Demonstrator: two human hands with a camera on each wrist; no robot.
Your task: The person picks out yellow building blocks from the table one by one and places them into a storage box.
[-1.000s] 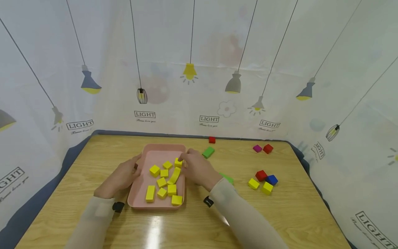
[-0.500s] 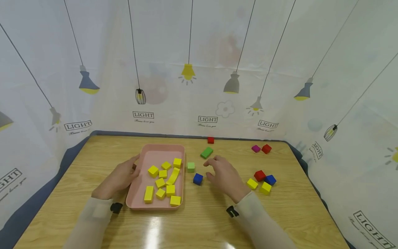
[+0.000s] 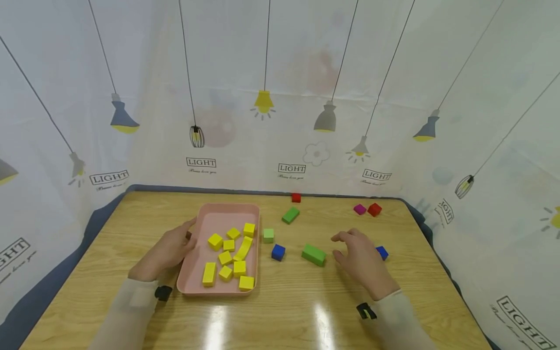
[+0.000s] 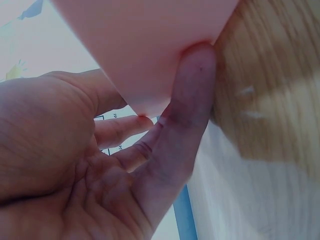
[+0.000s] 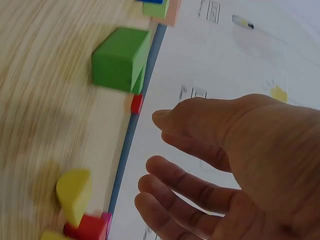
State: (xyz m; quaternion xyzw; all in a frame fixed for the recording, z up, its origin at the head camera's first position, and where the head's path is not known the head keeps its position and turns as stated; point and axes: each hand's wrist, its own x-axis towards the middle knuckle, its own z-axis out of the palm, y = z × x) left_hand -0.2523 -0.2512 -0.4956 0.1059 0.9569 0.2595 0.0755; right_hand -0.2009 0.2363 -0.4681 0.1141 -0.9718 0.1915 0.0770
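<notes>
My left hand [image 3: 168,250] holds the pink tray [image 3: 227,207] by its left side; in the left wrist view a finger presses the tray's outer wall [image 4: 150,45] while the thumb passes behind the rim. Several yellow blocks [image 3: 209,273] lie in the tray. Over the right part of the table hovers my right hand [image 3: 360,257], fingers loosely bent with nothing in them. Below it in the right wrist view are a yellow block [image 5: 75,192] and a red block [image 5: 90,227], both hidden by the hand in the head view. A blue block [image 3: 382,252] shows just beyond that hand.
Between tray and right hand lie a light green block [image 3: 268,236], a blue cube [image 3: 278,252] and a long green block [image 3: 313,254]. Farther back are another green block [image 3: 290,215], a small red block [image 3: 296,198], a magenta block [image 3: 359,209] and a red cube [image 3: 374,209].
My right hand has moved right from the tray's right edge, past the blue cube and long green block, to above the right-hand blocks. The left hand has stayed at the tray.
</notes>
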